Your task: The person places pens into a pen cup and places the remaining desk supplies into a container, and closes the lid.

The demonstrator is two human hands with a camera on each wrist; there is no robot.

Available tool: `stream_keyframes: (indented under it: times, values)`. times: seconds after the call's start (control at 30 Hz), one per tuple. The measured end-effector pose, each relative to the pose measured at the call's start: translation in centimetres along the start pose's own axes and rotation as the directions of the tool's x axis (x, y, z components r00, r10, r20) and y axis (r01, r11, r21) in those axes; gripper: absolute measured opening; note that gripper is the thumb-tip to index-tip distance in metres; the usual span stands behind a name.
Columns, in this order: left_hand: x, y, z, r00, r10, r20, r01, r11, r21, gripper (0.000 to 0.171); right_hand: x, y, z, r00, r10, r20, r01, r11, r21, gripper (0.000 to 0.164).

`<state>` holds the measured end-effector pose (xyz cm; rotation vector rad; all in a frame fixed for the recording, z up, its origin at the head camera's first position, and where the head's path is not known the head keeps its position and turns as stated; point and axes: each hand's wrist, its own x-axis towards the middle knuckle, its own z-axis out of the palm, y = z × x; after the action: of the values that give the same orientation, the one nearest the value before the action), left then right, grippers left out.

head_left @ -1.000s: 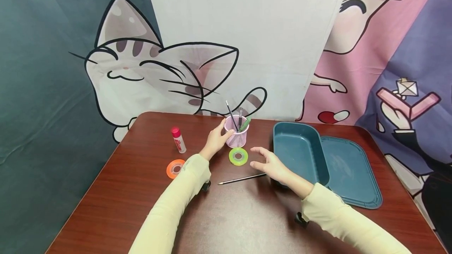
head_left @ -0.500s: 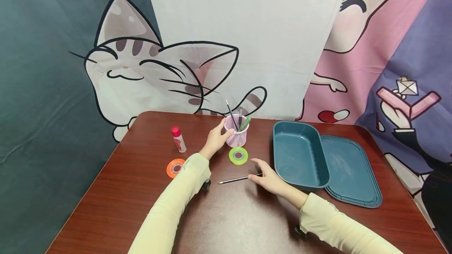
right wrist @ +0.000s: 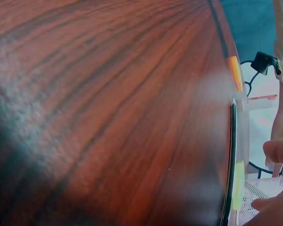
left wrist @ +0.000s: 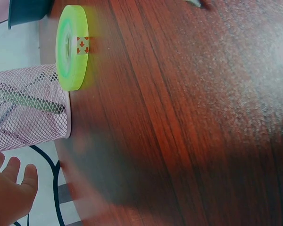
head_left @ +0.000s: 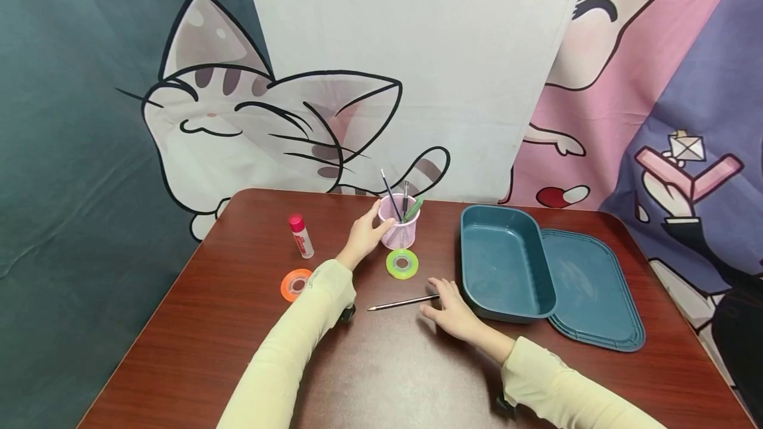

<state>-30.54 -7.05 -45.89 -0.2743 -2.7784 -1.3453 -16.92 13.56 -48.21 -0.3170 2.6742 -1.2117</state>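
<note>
My left hand (head_left: 361,239) holds the left side of a pink mesh pencil cup (head_left: 399,236), its thumb overlapping the front near the rim. In the left wrist view, several of its other fingers (left wrist: 30,178) lie beside the mesh. A pencil, a pen and a green item (head_left: 413,210) stand in the cup. My right hand (head_left: 454,313) is low over the blunt end of a dark pencil (head_left: 401,302), fingers spread and gripping nothing. The pencil lies on the table, point to the left. A green tape roll (head_left: 402,264) lies just in front of the cup.
A blue open box (head_left: 507,260) stands right of my right hand, with its lid (head_left: 596,290) lying beside it. On the left, a red-capped glue stick (head_left: 301,238) stands behind an orange tape roll (head_left: 292,285), partly covered by my left sleeve.
My right hand has come down and toward me, from beside the green tape roll and the box to the pencil's blunt end. My left hand and the cup have kept their place.
</note>
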Motion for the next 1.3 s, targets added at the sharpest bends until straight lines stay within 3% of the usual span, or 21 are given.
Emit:
stream_keyframes:
  times: [0.43,0.77,1.3]
  values:
    - [0.0,-0.1,0.0,1.000,0.010,-0.004,-0.010,1.000,0.000,0.064,-1.1,0.2,0.1,0.996,-0.074,-0.056,0.073,0.997,-0.027,0.053]
    - [0.1,-0.1,0.0,1.000,0.007,-0.005,-0.007,1.000,0.000,0.063,-2.3,0.3,-0.7,0.992,-0.129,0.006,0.129,0.989,-0.074,0.045]
    - [0.1,-0.2,0.1,1.000,0.010,-0.004,-0.010,1.000,0.010,0.064,-3.3,1.4,-1.0,0.984,-0.177,-0.021,0.169,0.966,-0.194,0.025]
